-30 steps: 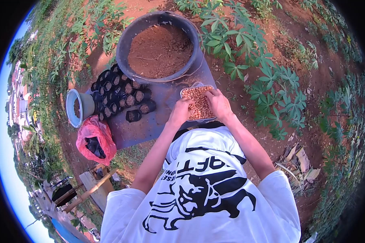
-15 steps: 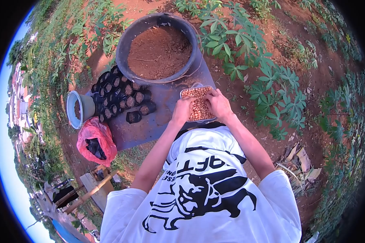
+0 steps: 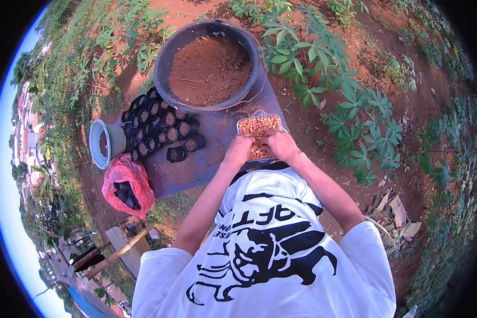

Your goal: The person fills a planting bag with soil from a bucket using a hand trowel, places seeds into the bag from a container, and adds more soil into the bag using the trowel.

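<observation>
A clear plastic container [image 3: 239, 129] full of small orange-brown seeds [image 3: 261, 125] sits at the table's near right, close to my body. My left hand [image 3: 240, 149] is at the container's left side, its curled fingers reaching over the rim to the seeds. From the right, my right hand [image 3: 282, 145] reaches over the container, fingers bent and drawn together at the seeds. Both sets of fingertips are close together near the middle. Anything pinched in either hand is too small or hidden to make out.
A large black tub [image 3: 160, 87] of reddish soil stands beyond the container on the table [image 3: 196, 172]. Several soil-filled black planting bags [image 3: 170, 134] are grouped at left. Beside them are a light blue bucket [image 3: 116, 139] and a red plastic bag [image 3: 143, 183]. Leafy plants [image 3: 355, 100] grow at right.
My right hand has moved slightly down and left over the seeds, and its fingers have drawn nearer my left hand. The view has shifted slightly.
</observation>
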A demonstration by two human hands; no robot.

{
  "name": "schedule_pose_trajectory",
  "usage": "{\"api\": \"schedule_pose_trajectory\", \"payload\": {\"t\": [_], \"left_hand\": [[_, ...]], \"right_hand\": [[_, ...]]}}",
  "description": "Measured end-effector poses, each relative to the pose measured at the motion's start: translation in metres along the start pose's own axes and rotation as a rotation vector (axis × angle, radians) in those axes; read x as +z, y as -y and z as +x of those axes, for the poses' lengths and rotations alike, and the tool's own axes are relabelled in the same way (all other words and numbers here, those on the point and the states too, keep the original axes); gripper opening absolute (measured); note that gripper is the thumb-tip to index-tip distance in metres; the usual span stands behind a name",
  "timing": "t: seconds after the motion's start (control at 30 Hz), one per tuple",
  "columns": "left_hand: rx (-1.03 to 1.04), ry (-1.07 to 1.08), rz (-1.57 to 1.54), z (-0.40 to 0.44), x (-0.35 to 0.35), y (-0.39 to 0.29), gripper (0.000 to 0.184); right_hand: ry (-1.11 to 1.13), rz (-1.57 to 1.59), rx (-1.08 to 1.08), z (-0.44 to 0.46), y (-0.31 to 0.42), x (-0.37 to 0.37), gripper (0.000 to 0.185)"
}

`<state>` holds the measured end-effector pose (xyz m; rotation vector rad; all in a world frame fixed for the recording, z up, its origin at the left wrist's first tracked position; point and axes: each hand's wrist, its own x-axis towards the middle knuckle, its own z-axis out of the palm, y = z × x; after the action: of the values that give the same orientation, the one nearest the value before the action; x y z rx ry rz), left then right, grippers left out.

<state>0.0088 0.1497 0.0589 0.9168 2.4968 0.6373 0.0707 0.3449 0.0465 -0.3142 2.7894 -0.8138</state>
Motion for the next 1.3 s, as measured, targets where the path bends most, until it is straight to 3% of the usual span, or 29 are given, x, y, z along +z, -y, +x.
{"api": "schedule_pose_trajectory", "payload": {"t": [0.33,0.43,0.53,0.73,1.03,1.13,1.23,1.3], "left_hand": [[0.039,-0.217,-0.200,-0.001,0.006,0.014,0.022],[-0.010,-0.060,-0.162,-0.005,-0.003,0.014,0.024],[-0.004,0.005,-0.077,-0.008,-0.012,0.007,0.026],[-0.018,-0.065,-0.035,0.001,0.005,0.009,0.023],[-0.102,-0.203,-0.197,0.005,0.002,0.013,0.024],[0.048,-0.138,-0.213,0.008,0.004,0.022,0.027],[0.079,-0.120,-0.115,0.004,0.005,0.019,0.034],[-0.015,-0.061,-0.141,0.006,0.005,0.013,0.033]], "right_hand": [[-0.246,-0.039,0.121,0.001,-0.008,0.008,0.018],[-0.275,-0.030,0.082,-0.003,-0.006,0.002,0.018],[-0.227,-0.003,0.079,-0.004,-0.001,-0.004,0.018],[-0.219,0.007,0.076,-0.005,0.001,-0.003,0.020],[-0.217,0.021,0.100,-0.007,0.004,-0.008,0.020],[-0.210,0.013,0.117,-0.007,0.002,-0.005,0.021],[-0.159,0.009,0.128,-0.007,0.001,-0.004,0.026],[-0.142,0.014,0.124,-0.007,0.002,-0.004,0.030]]}}
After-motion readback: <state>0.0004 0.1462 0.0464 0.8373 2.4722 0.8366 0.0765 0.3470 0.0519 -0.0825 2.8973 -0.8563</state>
